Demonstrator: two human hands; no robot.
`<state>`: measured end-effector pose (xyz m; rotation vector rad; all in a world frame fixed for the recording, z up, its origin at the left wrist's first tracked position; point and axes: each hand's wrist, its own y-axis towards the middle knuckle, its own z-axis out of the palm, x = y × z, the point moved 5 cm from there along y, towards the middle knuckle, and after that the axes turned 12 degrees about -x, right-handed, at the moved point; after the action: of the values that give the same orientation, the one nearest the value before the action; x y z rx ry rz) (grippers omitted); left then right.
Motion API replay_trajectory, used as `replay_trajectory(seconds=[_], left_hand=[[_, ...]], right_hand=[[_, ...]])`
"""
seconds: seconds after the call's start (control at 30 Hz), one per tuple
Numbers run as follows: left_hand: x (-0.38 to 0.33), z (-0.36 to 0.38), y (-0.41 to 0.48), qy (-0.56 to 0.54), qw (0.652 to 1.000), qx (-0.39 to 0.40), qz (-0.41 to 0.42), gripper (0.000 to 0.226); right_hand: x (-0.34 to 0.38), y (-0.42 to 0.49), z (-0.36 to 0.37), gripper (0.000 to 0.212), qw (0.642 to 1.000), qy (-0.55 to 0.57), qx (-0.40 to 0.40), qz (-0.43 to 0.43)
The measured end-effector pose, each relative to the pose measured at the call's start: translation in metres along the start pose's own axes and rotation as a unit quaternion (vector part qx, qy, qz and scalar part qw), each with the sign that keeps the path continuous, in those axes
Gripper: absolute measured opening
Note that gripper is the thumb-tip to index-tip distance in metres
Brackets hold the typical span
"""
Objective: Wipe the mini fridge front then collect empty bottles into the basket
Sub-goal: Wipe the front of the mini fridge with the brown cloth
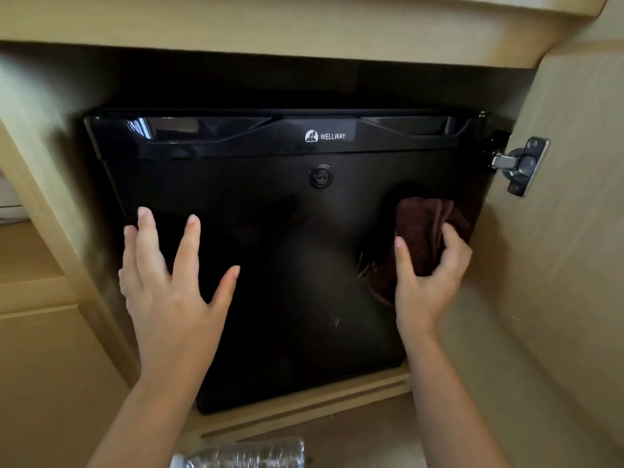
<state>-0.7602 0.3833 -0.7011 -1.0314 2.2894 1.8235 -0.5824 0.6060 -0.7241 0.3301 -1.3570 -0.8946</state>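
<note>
A black mini fridge (287, 231) with a white logo and a round keyhole sits inside a pale wooden cabinet, its door closed. My left hand (169, 285) lies flat on the left part of the fridge front, fingers spread and straight. My right hand (429, 278) grips a dark brown cloth (422, 228) and holds it against the right part of the fridge front. A clear, crinkled plastic bottle (246, 454) lies on its side on the floor at the bottom edge of the view, partly cut off. No basket is in view.
The cabinet's open door (567, 265) stands at the right, with a metal hinge (520, 165) near the fridge's top corner. A wooden shelf edge (304, 15) runs overhead. Pale cabinet panels (50, 366) stand at the left.
</note>
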Motion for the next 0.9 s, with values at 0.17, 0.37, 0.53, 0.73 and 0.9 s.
replay_trajectory(seconds=[0.17, 0.37, 0.53, 0.73, 0.9], left_hand=[[0.006, 0.009, -0.003, 0.02, 0.999, -0.017, 0.036, 0.068], [0.008, 0.012, -0.001, 0.036, 0.997, -0.039, 0.064, 0.068], [0.003, 0.013, -0.002, 0.043, 0.998, -0.035, 0.042, 0.078], [0.001, 0.015, -0.001, 0.04, 0.998, -0.022, 0.039, 0.09], [0.002, 0.015, -0.001, 0.054, 0.997, -0.013, 0.048, 0.093]], right_hand=[[-0.003, -0.023, 0.011, 0.045, 0.999, -0.026, 0.015, -0.025], [0.02, -0.099, 0.03, 0.034, 0.978, -0.015, 0.175, -0.109], [0.008, -0.076, 0.021, 0.034, 0.981, -0.001, 0.177, -0.084], [-0.036, -0.004, -0.018, 0.043, 0.998, -0.02, 0.049, 0.023], [-0.025, -0.051, 0.0, 0.044, 0.996, -0.023, 0.077, 0.032]])
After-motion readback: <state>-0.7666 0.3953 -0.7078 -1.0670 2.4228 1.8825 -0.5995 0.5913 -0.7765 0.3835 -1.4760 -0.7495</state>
